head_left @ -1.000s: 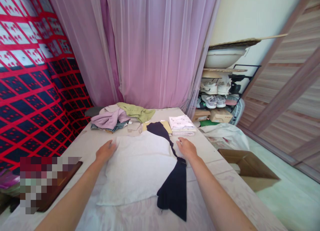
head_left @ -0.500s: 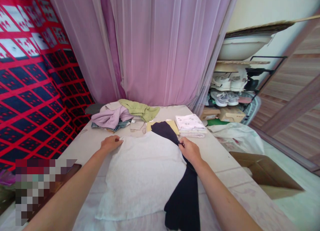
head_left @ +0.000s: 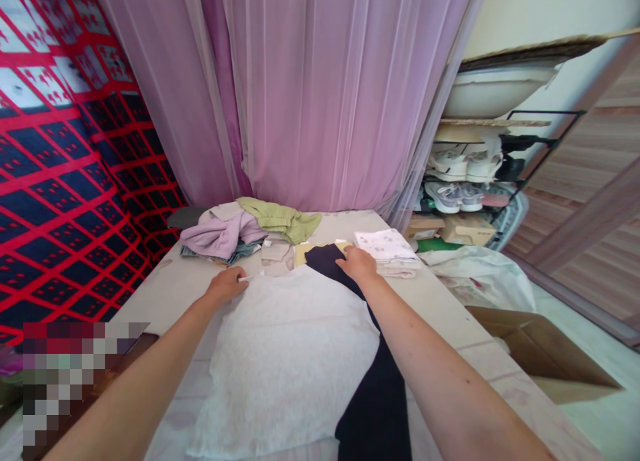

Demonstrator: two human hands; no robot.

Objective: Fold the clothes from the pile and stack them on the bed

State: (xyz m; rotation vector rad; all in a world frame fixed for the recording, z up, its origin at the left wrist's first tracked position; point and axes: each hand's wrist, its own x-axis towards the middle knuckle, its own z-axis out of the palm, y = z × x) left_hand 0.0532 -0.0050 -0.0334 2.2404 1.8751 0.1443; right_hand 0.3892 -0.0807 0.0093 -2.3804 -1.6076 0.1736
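A white garment lies spread on the pale bed-like surface in front of me. Black cloth runs along its right side, from the top edge down to the bottom of the view; whether the two are one piece I cannot tell. At the upper left corner, my left hand pinches the white fabric, with a small strip rising by the fingertips. My right hand is closed at the upper end of the black cloth, thumb and fingers on its edge. Close by that hand sits a folded white patterned cloth.
Beyond the garment lie a yellow folded cloth, a beige folded cloth, a lilac garment and a green garment. A pink curtain hangs behind. On the right stand a shoe rack and an open cardboard box.
My right hand has moved up and left along the black cloth, from its middle to its upper end. My left hand has stayed almost in place, and a small strip now shows by its fingertips.
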